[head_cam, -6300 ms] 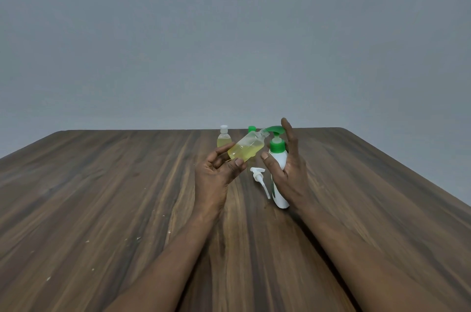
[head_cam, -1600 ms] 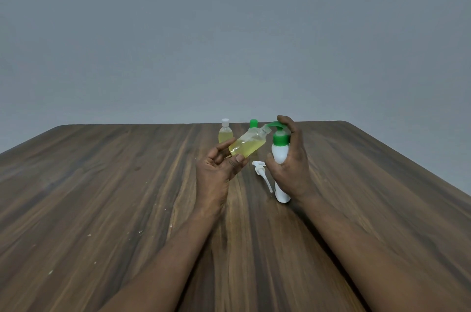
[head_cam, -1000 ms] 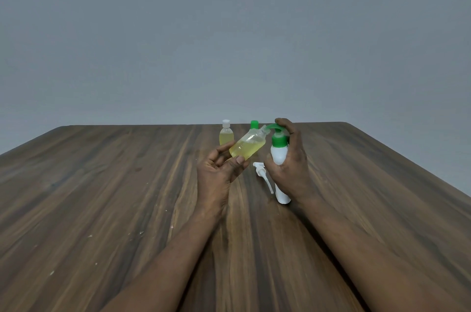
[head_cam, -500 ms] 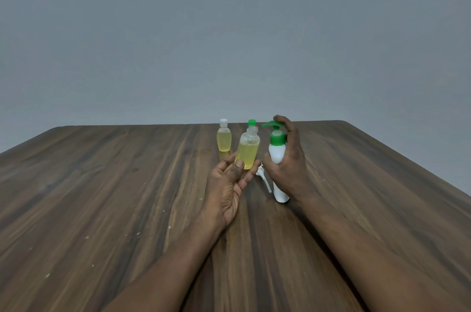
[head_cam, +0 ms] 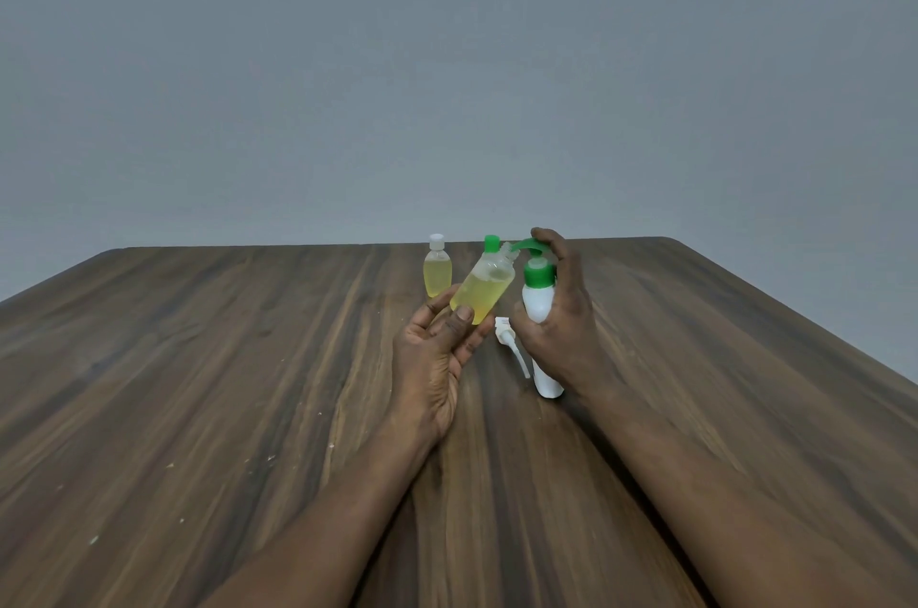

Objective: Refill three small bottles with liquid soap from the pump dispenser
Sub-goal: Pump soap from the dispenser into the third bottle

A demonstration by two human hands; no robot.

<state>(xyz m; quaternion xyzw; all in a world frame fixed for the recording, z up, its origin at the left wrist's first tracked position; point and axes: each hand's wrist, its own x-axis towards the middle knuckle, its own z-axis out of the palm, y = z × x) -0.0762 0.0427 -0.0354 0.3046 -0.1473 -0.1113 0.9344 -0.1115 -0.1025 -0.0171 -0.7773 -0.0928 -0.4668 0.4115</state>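
Left hand (head_cam: pixel 437 354) palm up, thumb (head_cam: pixel 464 315) and fingers pinching the lower end of the open bottle (head_cam: pixel 484 292), held off the bench (head_cam: pixel 198 384). Bottle is clear, uncapped, yellow soap up to roughly two thirds. Right hand (head_cam: pixel 561 329) wrapped round the white body of the pump dispenser (head_cam: pixel 537 309), one finger curled over the green pump head (head_cam: pixel 527 246); dispenser base sits on the bench, upright with a slight lean.

Key relation: the open bottle's long axis runs from the left hand up and to the right, neck end pointing at the pump's spout. Mouth and spout tip look to meet, or nearly. Can't tell if the tip is actually inside the neck. The bottle lies just left of the dispenser, between the two hands. The left hand carries it; the right is placed to press.

Judgement: mid-fill on this bottle. A clean press needs the mouth kept under the spout, else soap drips on the wood.

Further out: loose white pump top (head_cam: pixel 510 343) lying flat on the bench between the hands, just beside the dispenser. Behind, white-capped bottle (head_cam: pixel 437 277) standing with yellow soap in it, looks filled. Green-capped bottle (head_cam: pixel 491 242) also behind, mostly hidden by the held one, so fill level unknown
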